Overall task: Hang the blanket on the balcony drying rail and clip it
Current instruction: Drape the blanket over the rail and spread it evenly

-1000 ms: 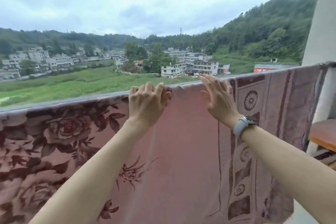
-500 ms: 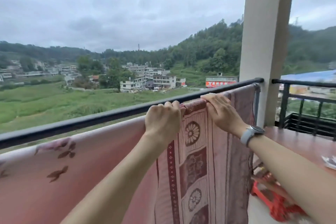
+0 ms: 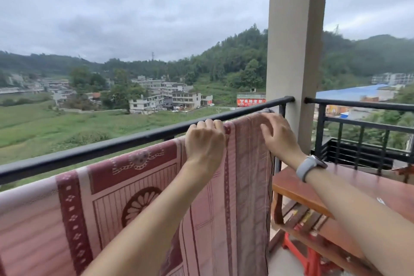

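A pink and dark red patterned blanket [image 3: 125,197] hangs just inside the black balcony rail [image 3: 116,143], its top edge a little below the bar. My left hand [image 3: 205,141] is curled over the blanket's top edge, gripping it near the right end. My right hand [image 3: 276,134], with a grey watch on the wrist, rests on the blanket's top right corner with its fingers spread. No clip is visible.
A beige pillar [image 3: 295,51] stands at the rail's right end. Beyond it runs another black railing [image 3: 358,127]. A reddish wooden table [image 3: 349,188] sits at my right, with a red stool [image 3: 309,255] beneath it.
The view has swung right along the rail. Both hands have travelled to the blanket's right end, and the bare black bar now shows above the blanket's top edge.
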The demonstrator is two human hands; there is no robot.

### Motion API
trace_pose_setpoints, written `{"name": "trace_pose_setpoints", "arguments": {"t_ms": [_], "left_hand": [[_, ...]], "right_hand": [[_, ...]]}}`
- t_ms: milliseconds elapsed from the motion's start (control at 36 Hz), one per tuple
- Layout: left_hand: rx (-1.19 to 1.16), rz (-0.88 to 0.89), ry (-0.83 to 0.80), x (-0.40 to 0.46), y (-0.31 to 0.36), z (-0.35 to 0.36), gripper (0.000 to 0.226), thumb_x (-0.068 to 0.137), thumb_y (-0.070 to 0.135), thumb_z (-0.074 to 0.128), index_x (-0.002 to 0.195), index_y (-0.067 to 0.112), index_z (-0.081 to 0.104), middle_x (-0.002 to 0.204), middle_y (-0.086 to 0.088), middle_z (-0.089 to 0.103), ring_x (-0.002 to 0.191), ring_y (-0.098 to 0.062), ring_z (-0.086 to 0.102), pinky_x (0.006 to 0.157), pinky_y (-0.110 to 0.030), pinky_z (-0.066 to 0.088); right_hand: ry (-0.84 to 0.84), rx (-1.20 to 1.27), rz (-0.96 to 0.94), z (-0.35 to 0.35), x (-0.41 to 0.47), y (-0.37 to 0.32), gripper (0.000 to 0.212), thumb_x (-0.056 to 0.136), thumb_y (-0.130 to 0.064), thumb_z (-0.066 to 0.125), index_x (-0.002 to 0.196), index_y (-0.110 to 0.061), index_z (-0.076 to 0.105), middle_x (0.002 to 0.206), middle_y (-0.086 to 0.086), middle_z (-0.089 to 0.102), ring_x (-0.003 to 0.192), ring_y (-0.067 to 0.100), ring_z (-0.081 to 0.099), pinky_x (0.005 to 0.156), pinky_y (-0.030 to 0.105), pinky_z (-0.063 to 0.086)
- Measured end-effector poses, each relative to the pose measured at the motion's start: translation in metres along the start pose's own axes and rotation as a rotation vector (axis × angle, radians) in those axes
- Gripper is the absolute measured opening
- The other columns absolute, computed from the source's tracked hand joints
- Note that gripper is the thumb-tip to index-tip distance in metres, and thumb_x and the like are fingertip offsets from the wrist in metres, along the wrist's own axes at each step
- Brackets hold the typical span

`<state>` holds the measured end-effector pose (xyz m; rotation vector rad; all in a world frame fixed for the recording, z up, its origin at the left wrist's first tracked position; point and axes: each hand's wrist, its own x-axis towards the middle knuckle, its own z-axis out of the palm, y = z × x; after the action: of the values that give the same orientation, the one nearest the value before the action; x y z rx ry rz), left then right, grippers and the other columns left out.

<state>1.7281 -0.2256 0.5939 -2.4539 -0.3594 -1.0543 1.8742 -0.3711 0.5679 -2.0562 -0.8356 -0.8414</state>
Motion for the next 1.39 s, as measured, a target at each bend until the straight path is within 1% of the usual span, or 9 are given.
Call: {"name": "trace_pose_setpoints", "arguments": {"t_ms": [83, 361, 500, 639, 722, 889, 1056, 1194, 1389], "left_hand": [[0.034, -0.055, 0.038, 0.018, 0.027, 0.020, 0.022, 0.064, 0.033, 0.080, 0.069, 0.019, 0.063, 0.060, 0.003, 0.062, 0.053, -0.015, 0.058, 0.051, -0.023, 0.041], [0.037, -0.255, 0.172, 0.045, 0.076, 0.044, 0.021, 0.070, 0.021, 0.077, 0.089, 0.015, 0.070, 0.075, -0.002, 0.070, 0.068, -0.023, 0.065, 0.066, -0.031, 0.047], [-0.011, -0.284, 0.159, 0.044, 0.083, 0.039, 0.026, 0.078, 0.030, 0.067, 0.096, 0.010, 0.067, 0.088, -0.008, 0.069, 0.080, -0.028, 0.063, 0.075, -0.039, 0.044], [-0.106, -0.265, 0.229, 0.053, 0.105, 0.044, 0.017, 0.082, 0.021, 0.065, 0.094, 0.009, 0.065, 0.093, -0.008, 0.064, 0.083, -0.027, 0.060, 0.077, -0.042, 0.044], [-0.155, -0.213, 0.249, 0.059, 0.119, 0.046, 0.016, 0.083, 0.020, 0.063, 0.095, 0.010, 0.066, 0.095, -0.007, 0.064, 0.085, -0.026, 0.060, 0.081, -0.041, 0.044], [-0.183, -0.197, 0.151, 0.076, 0.126, 0.052, 0.022, 0.087, 0.024, 0.058, 0.102, 0.008, 0.062, 0.104, -0.011, 0.066, 0.089, -0.029, 0.063, 0.084, -0.043, 0.045], [-0.120, -0.151, 0.217, 0.082, 0.124, 0.064, 0.024, 0.084, 0.025, 0.062, 0.105, 0.013, 0.059, 0.096, -0.007, 0.069, 0.082, -0.026, 0.066, 0.076, -0.038, 0.047], [-0.084, -0.209, 0.314, 0.084, 0.133, 0.080, 0.023, 0.085, 0.023, 0.060, 0.106, 0.017, 0.064, 0.099, -0.002, 0.067, 0.085, -0.022, 0.062, 0.081, -0.036, 0.039], [-0.101, -0.328, 0.399, 0.080, 0.149, 0.088, 0.022, 0.088, 0.025, 0.051, 0.106, 0.018, 0.062, 0.103, 0.001, 0.064, 0.094, -0.020, 0.057, 0.093, -0.032, 0.026]], "right_hand": [[-0.002, 0.060, 0.226, 0.002, 0.016, 0.035, 0.034, 0.090, -0.021, 0.053, 0.115, 0.002, 0.053, 0.114, 0.021, 0.057, 0.111, 0.033, 0.049, 0.095, 0.036, 0.036], [-0.118, 0.550, 0.462, 0.019, 0.057, 0.077, 0.032, 0.087, -0.037, 0.056, 0.096, -0.006, 0.061, 0.084, 0.004, 0.062, 0.079, 0.019, 0.056, 0.067, 0.028, 0.039], [-0.104, 0.606, 0.317, 0.010, 0.061, 0.087, 0.015, 0.093, -0.021, 0.050, 0.084, -0.009, 0.054, 0.068, -0.003, 0.052, 0.060, 0.009, 0.047, 0.052, 0.019, 0.036], [0.035, 0.572, 0.154, 0.002, 0.059, 0.106, 0.015, 0.093, -0.018, 0.047, 0.086, -0.007, 0.053, 0.083, 0.009, 0.057, 0.072, 0.021, 0.051, 0.065, 0.028, 0.042], [0.052, 0.555, 0.114, 0.003, 0.041, 0.118, 0.010, 0.093, -0.016, 0.048, 0.085, -0.011, 0.051, 0.082, 0.003, 0.053, 0.072, 0.015, 0.049, 0.062, 0.019, 0.038], [-0.239, 0.579, 0.091, 0.013, 0.031, 0.136, 0.012, 0.091, -0.017, 0.053, 0.087, -0.008, 0.060, 0.069, -0.005, 0.057, 0.062, 0.008, 0.052, 0.053, 0.008, 0.040], [-0.091, 0.596, -0.053, 0.007, 0.060, 0.136, 0.021, 0.090, -0.008, 0.052, 0.110, -0.007, 0.057, 0.101, 0.001, 0.056, 0.082, 0.006, 0.053, 0.071, 0.007, 0.044], [-0.260, 0.646, -0.280, 0.011, 0.081, 0.131, 0.037, 0.092, -0.004, 0.047, 0.128, -0.013, 0.049, 0.125, -0.010, 0.047, 0.117, 0.005, 0.044, 0.095, 0.010, 0.039], [-0.589, 0.934, -0.269, 0.020, 0.113, 0.131, 0.018, 0.094, -0.011, 0.045, 0.102, -0.016, 0.060, 0.090, -0.004, 0.061, 0.076, 0.000, 0.057, 0.067, 0.015, 0.047]]}}
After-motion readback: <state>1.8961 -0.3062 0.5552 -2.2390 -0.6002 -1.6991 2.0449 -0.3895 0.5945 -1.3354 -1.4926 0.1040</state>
